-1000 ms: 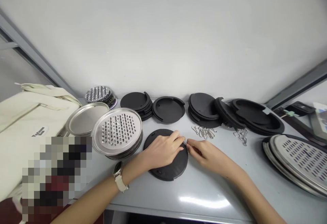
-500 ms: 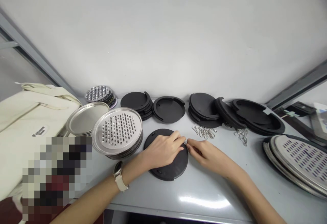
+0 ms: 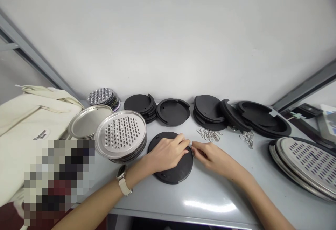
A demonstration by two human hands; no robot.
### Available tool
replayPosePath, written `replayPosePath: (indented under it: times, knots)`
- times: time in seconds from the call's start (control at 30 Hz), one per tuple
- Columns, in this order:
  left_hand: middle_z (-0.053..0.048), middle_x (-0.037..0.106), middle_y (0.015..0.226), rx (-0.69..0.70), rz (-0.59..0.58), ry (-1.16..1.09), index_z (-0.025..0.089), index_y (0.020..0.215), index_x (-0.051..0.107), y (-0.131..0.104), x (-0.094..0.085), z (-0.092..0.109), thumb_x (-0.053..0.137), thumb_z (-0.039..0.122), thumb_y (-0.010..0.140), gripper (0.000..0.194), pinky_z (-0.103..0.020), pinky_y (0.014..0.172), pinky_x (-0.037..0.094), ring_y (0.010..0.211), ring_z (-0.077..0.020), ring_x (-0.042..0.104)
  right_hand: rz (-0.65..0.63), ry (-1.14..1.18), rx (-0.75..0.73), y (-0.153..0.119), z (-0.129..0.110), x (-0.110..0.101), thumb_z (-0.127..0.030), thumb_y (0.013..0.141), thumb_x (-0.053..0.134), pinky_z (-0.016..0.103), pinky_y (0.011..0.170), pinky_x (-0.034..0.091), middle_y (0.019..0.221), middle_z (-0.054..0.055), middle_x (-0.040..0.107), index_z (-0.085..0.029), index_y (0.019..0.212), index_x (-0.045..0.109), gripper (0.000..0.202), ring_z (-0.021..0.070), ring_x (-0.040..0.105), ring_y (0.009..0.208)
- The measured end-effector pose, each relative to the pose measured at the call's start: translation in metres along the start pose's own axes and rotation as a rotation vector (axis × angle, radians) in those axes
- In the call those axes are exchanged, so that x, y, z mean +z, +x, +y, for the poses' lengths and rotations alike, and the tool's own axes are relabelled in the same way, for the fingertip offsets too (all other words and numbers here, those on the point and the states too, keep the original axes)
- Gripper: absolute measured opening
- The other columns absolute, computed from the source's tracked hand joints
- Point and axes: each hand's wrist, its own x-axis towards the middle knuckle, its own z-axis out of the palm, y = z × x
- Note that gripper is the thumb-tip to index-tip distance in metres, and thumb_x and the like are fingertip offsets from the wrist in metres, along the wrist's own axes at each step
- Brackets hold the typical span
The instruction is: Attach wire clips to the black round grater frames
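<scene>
A black round plastic disc (image 3: 175, 174) with small holes near its rim lies flat on the table. My left hand (image 3: 168, 153), with a watch on its wrist, lies over the disc, its fingers bent and closed at the right edge. At that same edge my right hand (image 3: 207, 154) pinches with thumb and forefinger. Between the two hands' fingertips a small bit of shiny metal wire (image 3: 189, 146) shows, mostly hidden by the fingers. Beyond my right hand is a loose pile of wire clips (image 3: 209, 134).
To the left stand a stack of round metal graters (image 3: 122, 133), plain metal discs (image 3: 90, 121) and a cream bag (image 3: 31, 125). Black round holders (image 3: 173, 112) line the wall. More clips (image 3: 246, 139) lie at right, near stacked oval graters (image 3: 309, 163). The grey table (image 3: 162, 202) ends in front.
Both hands keep almost the same place and grip at the disc's right edge. The whole view has shifted very slightly.
</scene>
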Motion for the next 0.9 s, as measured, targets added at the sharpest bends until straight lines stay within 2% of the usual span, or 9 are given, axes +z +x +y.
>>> replayPosePath:
  times: [0.9]
  knots:
    - [-0.006,0.051,0.104,-0.018,-0.022,0.001,0.018,0.120,0.043,-0.0007,-0.0015,0.0013,0.029,0.031,0.099,0.029,-0.027,0.059,0.047,0.075,-0.0147,0.059,0.009,0.015,-0.014,-0.0001,0.0004,-0.0029,-0.026,0.095,0.034,0.024,0.050,0.029,0.055,-0.003,0.047,-0.019,0.069,0.045,0.029,0.0097,0.039,0.048]
